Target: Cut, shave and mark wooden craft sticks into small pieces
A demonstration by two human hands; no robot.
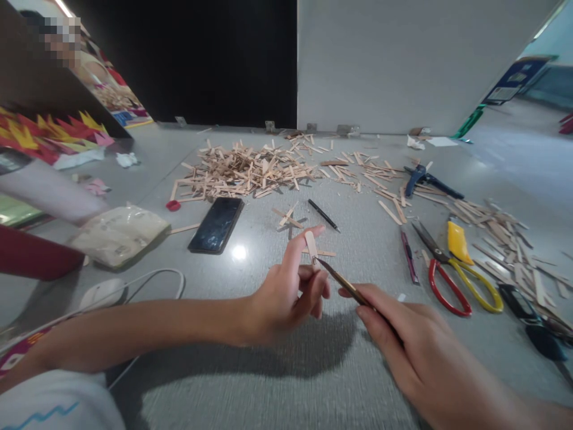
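Between its fingers, my left hand (290,286) holds a short wooden stick piece (310,243) above the table. My right hand (403,334) grips a slim brush-like tool (351,289) with a dark pointed tip. That tip touches or nearly touches the lower end of the stick piece, where a small dark mark shows. Behind my left hand lies a small crossed group of sticks (287,216), with a black pen (324,215) to its right.
A stick pile (255,170) lies at the back, a phone (216,226) and plastic packet (120,234) at left. Scissors (447,260), blue-handled pliers (416,179), a purple cutter (409,257) and more sticks (505,227) lie at right. Upright panels (403,65) stand behind.
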